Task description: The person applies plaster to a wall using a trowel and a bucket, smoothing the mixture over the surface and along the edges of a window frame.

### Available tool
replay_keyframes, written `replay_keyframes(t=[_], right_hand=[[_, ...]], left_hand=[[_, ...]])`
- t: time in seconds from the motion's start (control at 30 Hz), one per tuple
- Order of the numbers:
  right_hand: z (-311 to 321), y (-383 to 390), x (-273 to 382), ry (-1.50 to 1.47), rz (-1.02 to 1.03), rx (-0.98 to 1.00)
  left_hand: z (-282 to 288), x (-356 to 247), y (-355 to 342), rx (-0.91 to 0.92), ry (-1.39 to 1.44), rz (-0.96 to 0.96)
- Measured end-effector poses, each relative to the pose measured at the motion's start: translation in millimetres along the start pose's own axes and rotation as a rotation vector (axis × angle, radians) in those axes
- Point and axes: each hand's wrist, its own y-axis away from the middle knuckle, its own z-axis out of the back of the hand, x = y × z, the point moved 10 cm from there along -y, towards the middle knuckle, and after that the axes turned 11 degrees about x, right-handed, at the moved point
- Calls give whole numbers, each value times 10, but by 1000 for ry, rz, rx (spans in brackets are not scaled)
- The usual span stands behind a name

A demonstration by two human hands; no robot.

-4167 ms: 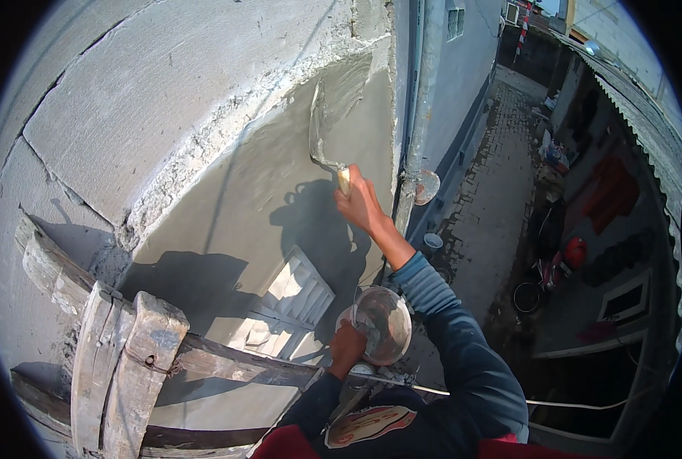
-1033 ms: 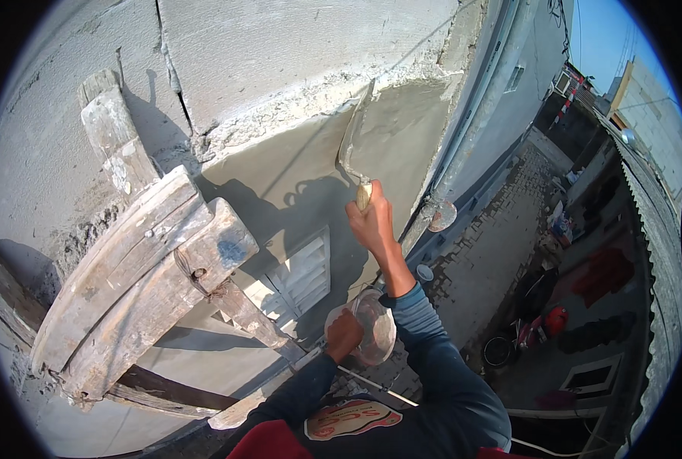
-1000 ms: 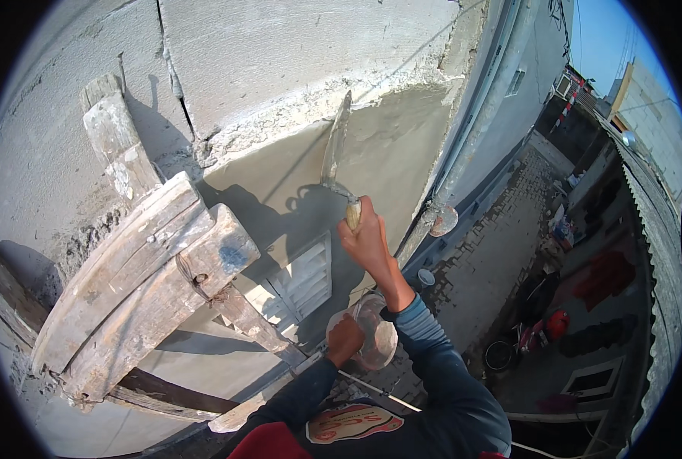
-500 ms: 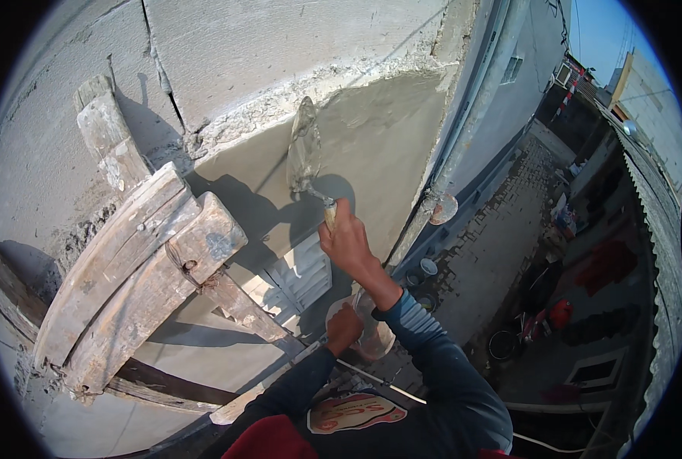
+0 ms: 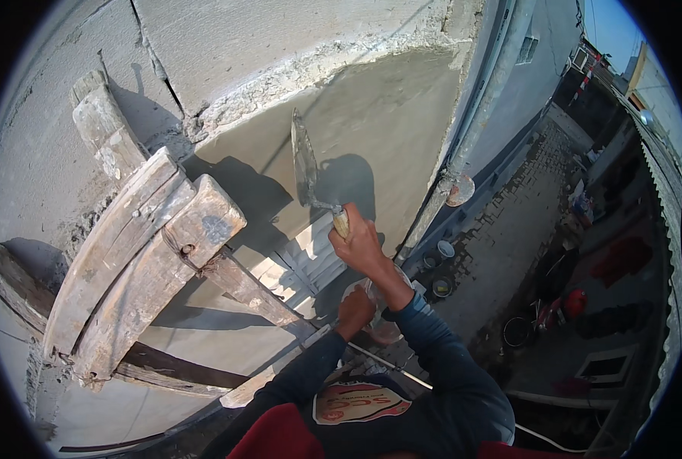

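Observation:
My right hand [image 5: 358,246] is closed around the wooden handle of a plastering trowel [image 5: 305,161]. The trowel's mortar-smeared blade points up and is turned nearly edge-on, over the damp grey plaster [image 5: 387,99] on the wall; whether it touches cannot be told. Lower down, my left hand [image 5: 355,309] is closed at the rim of a pale, translucent bucket [image 5: 387,330]. My right forearm hides part of the bucket, and its contents do not show.
Weathered scaffold timbers [image 5: 138,268], bound together, jut out from the wall on the left. A grey pipe [image 5: 478,122] runs along the wall's right edge. Far below lies a paved alley [image 5: 501,222] with buckets [image 5: 442,251], and a corrugated roof edge [image 5: 662,206] bounds the right.
The trowel blade has turned from showing its broad side to nearly edge-on. Both hands and the bucket appear slightly farther right, while the whole view has shifted a little.

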Motion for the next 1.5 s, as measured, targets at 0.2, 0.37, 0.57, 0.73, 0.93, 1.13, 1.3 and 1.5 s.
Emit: replay_keyframes(t=[0.2, 0.37, 0.57, 0.73, 0.93, 1.13, 1.3, 1.5], right_hand=[[282, 38, -697, -98, -266, -198], [-355, 448, -235, -93, -75, -17], [314, 355, -566, -679, -234, -156], [1486, -405, -987, -839, -343, -373], [2450, -1337, -1707, -795, -397, -461], [1927, -969, -2233, -640, -664, -410], [1834, -582, -2363, -736, -693, -433], [1980, -1252, -1566, -798, -510, -419]], left_hand=[[14, -133, 32, 15, -9, 13], [-23, -199, 133, 86, -106, -153], [31, -133, 58, 63, 19, 21], [62, -84, 110, 70, -4, 46], [1, -153, 61, 94, -27, 46], [5, -114, -4, 109, -74, 66], [67, -140, 28, 124, -66, 56], [-52, -116, 45, 103, -75, 38]])
